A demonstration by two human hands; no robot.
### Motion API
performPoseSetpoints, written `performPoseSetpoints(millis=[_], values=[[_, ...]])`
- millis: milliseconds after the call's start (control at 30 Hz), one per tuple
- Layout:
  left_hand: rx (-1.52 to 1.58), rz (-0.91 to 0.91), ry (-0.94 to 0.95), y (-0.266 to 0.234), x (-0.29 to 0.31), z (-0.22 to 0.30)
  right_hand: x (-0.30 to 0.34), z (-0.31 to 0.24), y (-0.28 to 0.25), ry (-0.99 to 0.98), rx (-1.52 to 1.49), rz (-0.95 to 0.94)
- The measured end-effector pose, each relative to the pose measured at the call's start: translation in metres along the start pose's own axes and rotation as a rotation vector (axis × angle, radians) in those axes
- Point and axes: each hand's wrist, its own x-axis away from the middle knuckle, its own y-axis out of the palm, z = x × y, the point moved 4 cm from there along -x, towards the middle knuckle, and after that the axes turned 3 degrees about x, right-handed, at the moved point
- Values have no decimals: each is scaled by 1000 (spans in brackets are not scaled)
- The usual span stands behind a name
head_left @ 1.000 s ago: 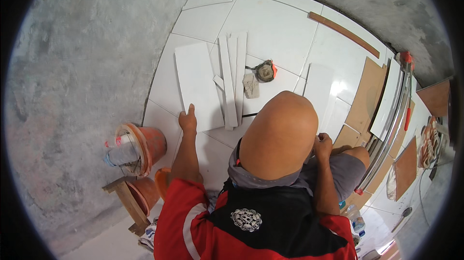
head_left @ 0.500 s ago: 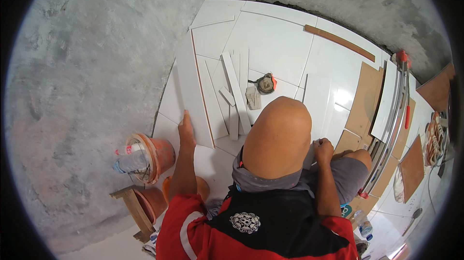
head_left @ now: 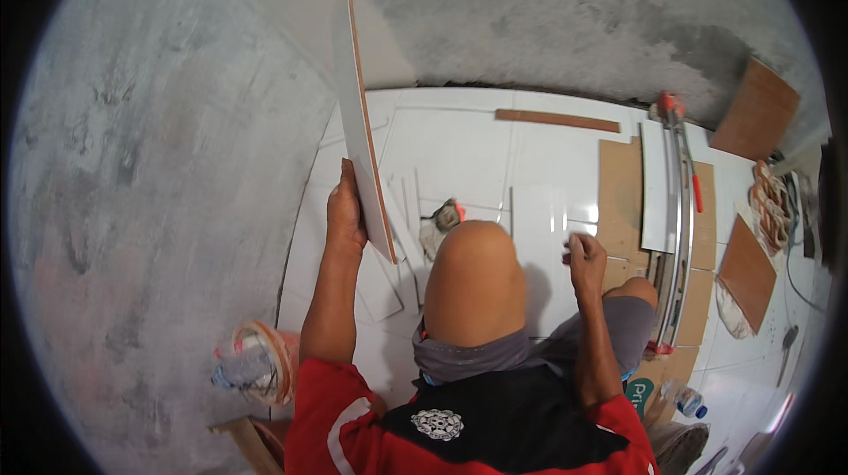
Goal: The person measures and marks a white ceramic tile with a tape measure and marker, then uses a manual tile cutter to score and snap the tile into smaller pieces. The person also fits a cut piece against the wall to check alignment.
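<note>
My left hand [head_left: 347, 208] is closed round the left edge of a long white tile strip [head_left: 355, 122] with a reddish-brown cut edge. The strip stands tilted upright, its top in front of the wall. In front of my right knee, my right hand [head_left: 586, 261] hangs in the air with curled fingers; whether something small is between them cannot be made out. Narrow white tile offcuts [head_left: 411, 201] lie on the floor behind the strip, partly hidden by it. Beyond my left knee is a round, grimy grey object with an orange edge [head_left: 448, 214].
A tile cutter [head_left: 678, 237] with metal rails and a red handle lies on cardboard [head_left: 620, 184] at the right. Brown tiles [head_left: 749, 276] and sandals [head_left: 770, 197] are farther right. An orange bucket [head_left: 284, 360] stands by the left wall. A plastic bottle [head_left: 685, 399] lies at lower right.
My left hand has raised the tile strip off the floor and moved it away from me. My right hand has lifted from beside my leg. The view has tilted up toward the far wall.
</note>
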Motion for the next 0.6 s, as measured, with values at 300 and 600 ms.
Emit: performPoseSetpoints(millis=[300,600], values=[[96,-435,-24,154,78,43,60,-278,51,-411,-599,-434],[96,-783,-170,208,128,-25,77,-273,-9,-350,-610,-246]])
